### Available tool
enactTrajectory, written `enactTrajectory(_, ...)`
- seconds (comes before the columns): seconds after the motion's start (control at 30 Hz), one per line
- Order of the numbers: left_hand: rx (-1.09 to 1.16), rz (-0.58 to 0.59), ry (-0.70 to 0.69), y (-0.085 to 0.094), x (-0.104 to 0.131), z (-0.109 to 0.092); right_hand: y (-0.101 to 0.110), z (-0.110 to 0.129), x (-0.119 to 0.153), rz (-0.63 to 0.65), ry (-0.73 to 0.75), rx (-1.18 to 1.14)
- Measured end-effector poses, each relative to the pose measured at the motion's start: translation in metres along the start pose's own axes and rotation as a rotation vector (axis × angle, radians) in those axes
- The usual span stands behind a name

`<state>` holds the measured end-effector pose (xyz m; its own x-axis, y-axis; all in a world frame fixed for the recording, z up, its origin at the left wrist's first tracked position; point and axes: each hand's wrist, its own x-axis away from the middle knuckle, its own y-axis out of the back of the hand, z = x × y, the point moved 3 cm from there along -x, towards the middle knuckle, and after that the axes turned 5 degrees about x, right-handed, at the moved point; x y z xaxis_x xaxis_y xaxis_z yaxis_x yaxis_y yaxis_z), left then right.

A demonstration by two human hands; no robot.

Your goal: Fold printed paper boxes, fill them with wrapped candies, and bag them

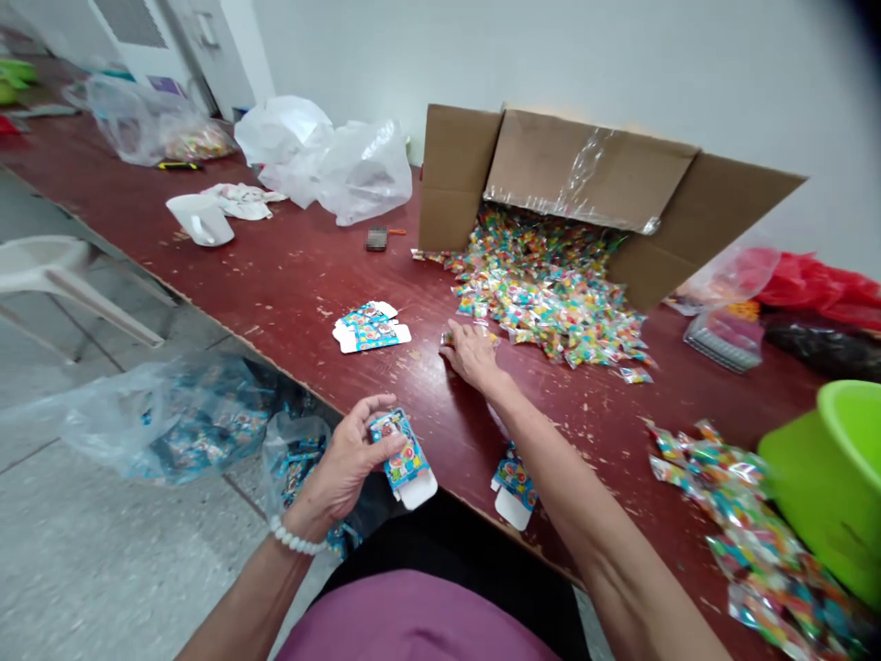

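My left hand (351,454) is wrapped round a small blue printed carton (400,450), whose white end flap hangs loose towards me. Out on the table, my right hand (472,353) rests palm down with its fingers curled over a small clear-wrapped candy packet (447,339) at the near edge of the candy pile (551,308). Its fingertips are partly hidden. Several flattened blue cartons (372,329) lie left of that hand. Another blue carton (515,487) sits beneath my right forearm at the table edge, its white flap folded out.
A cardboard box (592,170) on its side spills candy packets. At right stands a green tub (826,487) beside more candy packets (750,523). A white cup (201,220) and plastic bags (364,170) occupy the far left. Below the table edge hangs a bag of blue cartons (206,422).
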<state>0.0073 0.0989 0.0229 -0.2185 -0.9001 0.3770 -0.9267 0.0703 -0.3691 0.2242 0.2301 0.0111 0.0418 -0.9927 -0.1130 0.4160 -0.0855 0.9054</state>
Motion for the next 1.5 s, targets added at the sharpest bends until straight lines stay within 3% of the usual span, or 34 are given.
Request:
enactTrajectory(0.23,0.024,-0.041,0.016,0.015,-0.009,-0.010,0.012,0.008,0.041,-0.020,0.016,-0.146)
enactTrajectory(0.3,0.044,-0.070,-0.003,0.016,-0.010,-0.009,0.020,0.012,0.062,-0.066,-0.041,-0.368)
enactTrajectory(0.4,0.101,-0.064,0.042,0.011,-0.006,-0.004,0.026,0.024,0.100,-0.176,-0.163,-0.928)
enactTrajectory(0.47,0.139,-0.009,0.096,0.004,0.000,0.000,0.027,0.034,0.122,-0.227,-0.223,-1.112)
enactTrajectory(0.6,0.235,0.192,0.232,-0.016,0.019,0.010,0.026,0.044,0.150,-0.255,-0.264,-1.058)
enactTrajectory(0.73,0.232,0.453,0.317,-0.034,0.035,0.019,0.029,0.042,0.163,-0.130,-0.166,-1.039)
enactTrajectory(0.83,0.171,0.534,0.290,-0.041,0.040,0.019,0.041,0.038,0.171,-0.082,-0.077,-0.971)
enactTrajectory(0.93,0.140,0.509,0.217,-0.045,0.040,0.015,0.060,0.038,0.177,-0.069,0.101,-0.813)
enactTrajectory(1.07,0.151,0.439,0.198,-0.051,0.041,0.013,0.065,0.043,0.184,0.168,0.178,-0.799)
enactTrajectory(1.13,0.181,0.373,0.220,-0.055,0.040,0.015,0.058,0.043,0.186,0.173,0.085,-0.946)
enactTrajectory(1.3,0.210,0.231,0.195,-0.060,0.040,0.023,0.032,0.041,0.191,0.037,-0.273,-1.366)
enactTrajectory(1.5,0.117,0.195,0.120,-0.063,0.044,0.027,0.027,0.046,0.192,0.204,-0.307,-1.449)
